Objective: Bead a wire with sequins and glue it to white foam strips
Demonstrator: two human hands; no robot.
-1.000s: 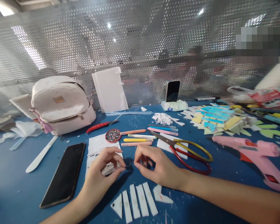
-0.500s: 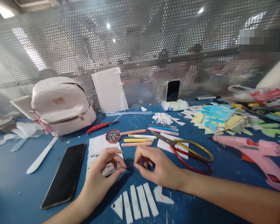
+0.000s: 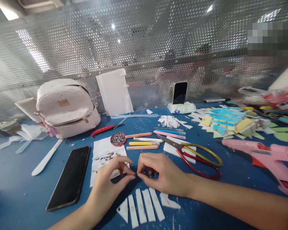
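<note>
My left hand [image 3: 110,180] and my right hand [image 3: 158,172] meet above the blue table [image 3: 14,191], fingertips pinched together on a tiny dark thing I cannot make out. Just behind my left hand lies a white sheet [image 3: 103,153] sprinkled with glitter, and a small round dish of glitter [image 3: 117,139]. A row of white foam strips [image 3: 141,209] lies right in front of both hands. Red and yellow scissors [image 3: 194,155] lie open just right of my right hand.
A black phone [image 3: 69,177] lies to the left, with a white knife [image 3: 46,156] and a beige backpack [image 3: 67,107] beyond. Coloured pens [image 3: 146,140], a red cutter [image 3: 103,129], a pink glue gun [image 3: 266,156], coloured foam scraps [image 3: 225,123] and a propped phone [image 3: 179,92] stand before a perforated metal screen.
My two hands have drawn slightly closer, fingertips now touching. The view has shifted a little to the left; nothing on the table has moved.
</note>
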